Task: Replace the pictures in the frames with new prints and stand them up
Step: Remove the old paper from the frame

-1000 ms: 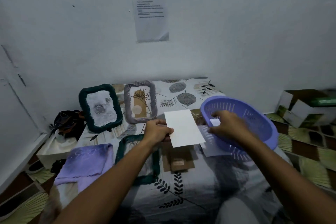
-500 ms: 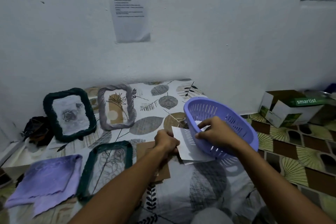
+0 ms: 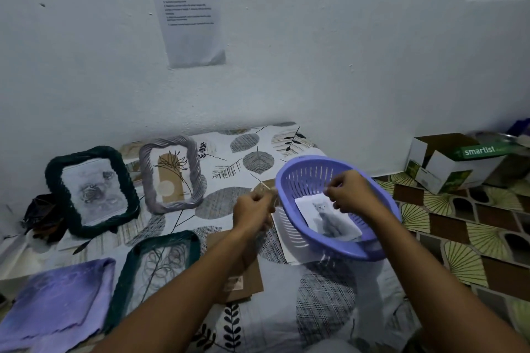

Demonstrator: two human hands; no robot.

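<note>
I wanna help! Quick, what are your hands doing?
Left hand: fingers curled; holding something cannot be told.
Right hand: pinching the cat print in the purple basket.

The basket (image 3: 289, 180) is looking lilac-purple with slotted walls, and the print (image 3: 327, 221) inside it is showing a grey cat on white. Two frames (image 3: 54, 180) (image 3: 129, 272) are showing up dark green with a rope-twist rim, and a third frame (image 3: 195, 163) is coming across pale grey. The sheet (image 3: 252, 157) underneath is sporting grey and tan leaves on white, the cloth (image 3: 57, 301) is glowing mottled lavender, and the floor (image 3: 459, 226) is running brown with yellow-green fans.
</note>
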